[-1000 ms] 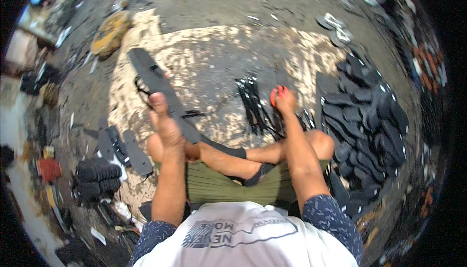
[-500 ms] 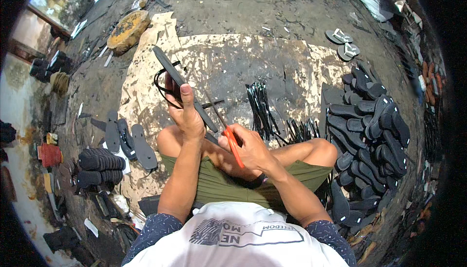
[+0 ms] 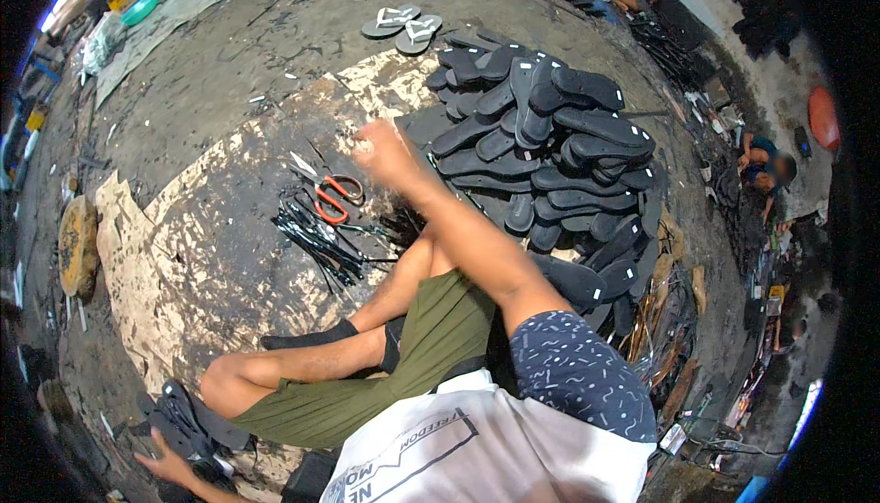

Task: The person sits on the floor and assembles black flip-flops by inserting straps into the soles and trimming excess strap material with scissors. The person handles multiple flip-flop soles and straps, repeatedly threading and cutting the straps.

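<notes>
My right hand (image 3: 387, 152) hovers over the ground sheet between the scissors and the heap of soles, its fingers curled closed; whatever may be in them is hidden. Close by on its left, scissors (image 3: 328, 193) with orange-red handles lie with blades apart, on and beside a bundle of thin black straps (image 3: 321, 248). Far out at the lower left, my left hand (image 3: 169, 460) has its fingers spread and holds nothing. Just beyond it are dark flip-flops (image 3: 188, 416), at least one with black straps fitted.
A big heap of black footbed soles (image 3: 550, 150) rises at my right. Grey-and-white flip-flops (image 3: 408, 30) sit beyond it. A round wooden block (image 3: 79, 244) stands at the far left. Another person (image 3: 768, 168) is at the far right. Scraps litter the floor around the stained sheet (image 3: 197, 265).
My view has swung to the right. The scissors have left my right hand and lie on the straps. My left hand has let go of the sandal and reached out to the lower left.
</notes>
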Available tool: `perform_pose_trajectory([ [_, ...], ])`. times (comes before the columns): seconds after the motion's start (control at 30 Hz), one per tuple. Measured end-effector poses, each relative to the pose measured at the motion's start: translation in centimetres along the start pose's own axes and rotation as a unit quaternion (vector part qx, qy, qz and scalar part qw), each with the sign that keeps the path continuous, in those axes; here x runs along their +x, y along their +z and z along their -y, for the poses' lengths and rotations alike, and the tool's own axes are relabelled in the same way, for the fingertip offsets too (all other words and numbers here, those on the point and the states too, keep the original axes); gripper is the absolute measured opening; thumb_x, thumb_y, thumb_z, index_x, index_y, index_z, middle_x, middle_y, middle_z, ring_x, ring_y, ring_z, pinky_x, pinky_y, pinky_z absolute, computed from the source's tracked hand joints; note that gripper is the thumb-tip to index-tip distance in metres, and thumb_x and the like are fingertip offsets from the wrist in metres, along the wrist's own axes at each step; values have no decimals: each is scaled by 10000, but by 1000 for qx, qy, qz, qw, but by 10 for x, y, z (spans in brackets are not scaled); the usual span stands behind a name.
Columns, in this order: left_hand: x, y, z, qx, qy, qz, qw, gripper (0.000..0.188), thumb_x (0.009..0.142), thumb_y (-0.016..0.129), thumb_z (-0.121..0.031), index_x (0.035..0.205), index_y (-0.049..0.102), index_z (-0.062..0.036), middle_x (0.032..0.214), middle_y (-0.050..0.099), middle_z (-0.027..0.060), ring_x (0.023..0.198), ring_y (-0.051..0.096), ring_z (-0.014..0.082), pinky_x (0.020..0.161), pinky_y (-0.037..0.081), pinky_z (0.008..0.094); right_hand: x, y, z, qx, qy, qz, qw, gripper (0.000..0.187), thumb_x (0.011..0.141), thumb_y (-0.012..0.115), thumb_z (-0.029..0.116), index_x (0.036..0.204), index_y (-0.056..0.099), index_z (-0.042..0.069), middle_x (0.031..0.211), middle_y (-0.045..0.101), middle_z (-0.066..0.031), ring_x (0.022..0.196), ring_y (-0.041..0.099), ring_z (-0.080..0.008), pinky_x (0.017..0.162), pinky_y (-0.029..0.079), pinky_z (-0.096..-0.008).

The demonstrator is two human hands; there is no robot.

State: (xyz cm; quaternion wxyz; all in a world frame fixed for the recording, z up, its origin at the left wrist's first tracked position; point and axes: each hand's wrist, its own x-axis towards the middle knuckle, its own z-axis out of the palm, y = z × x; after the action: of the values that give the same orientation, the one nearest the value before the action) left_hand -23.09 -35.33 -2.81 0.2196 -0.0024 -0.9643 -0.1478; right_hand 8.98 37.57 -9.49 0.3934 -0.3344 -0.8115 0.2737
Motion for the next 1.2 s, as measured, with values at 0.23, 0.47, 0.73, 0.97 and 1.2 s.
perform_pose_trajectory([
  [0.23,-25,-15,-104,-306,-7,-7,952,630,1038,602,-453,1463,525,6,1483,531,243,1359,526,337,1133,417,444,-37,-227,-122,-495,161,-292,802,488,782,847,369,1111,625,85,1053,630,-175,1079,582,-389,942,456,-528],
  [0.47,-122,15,-357,-649,-21,450,613,581,991,631,-131,1527,431,-31,1403,600,210,1331,556,270,1104,443,337,-97,-94,128,122,178,42,976,375,793,808,144,1100,609,61,1126,604,-132,1103,581,-268,1000,461,-414],
  [0.73,-125,-50,-261,-493,15,246,834,621,1001,592,-48,1559,327,9,1563,414,203,1426,430,291,1176,361,400,-87,106,67,21,48,230,972,315,934,695,313,1093,709,41,1034,718,-173,993,666,-356,883,511,-461],
  [0.97,-150,-76,-264,-238,137,148,950,503,934,705,-106,1418,588,-37,1412,557,143,1213,560,264,1047,445,368,-82,128,75,66,4,137,988,193,933,687,225,1017,711,53,947,714,-163,906,667,-359,867,520,-463],
  [1.2,-137,-23,-343,-512,-70,363,775,366,1049,640,-200,1366,649,-16,1123,705,63,850,630,75,774,529,239,-100,91,190,378,63,389,838,238,938,747,252,1029,717,33,995,736,-147,943,704,-307,853,540,-381],
])
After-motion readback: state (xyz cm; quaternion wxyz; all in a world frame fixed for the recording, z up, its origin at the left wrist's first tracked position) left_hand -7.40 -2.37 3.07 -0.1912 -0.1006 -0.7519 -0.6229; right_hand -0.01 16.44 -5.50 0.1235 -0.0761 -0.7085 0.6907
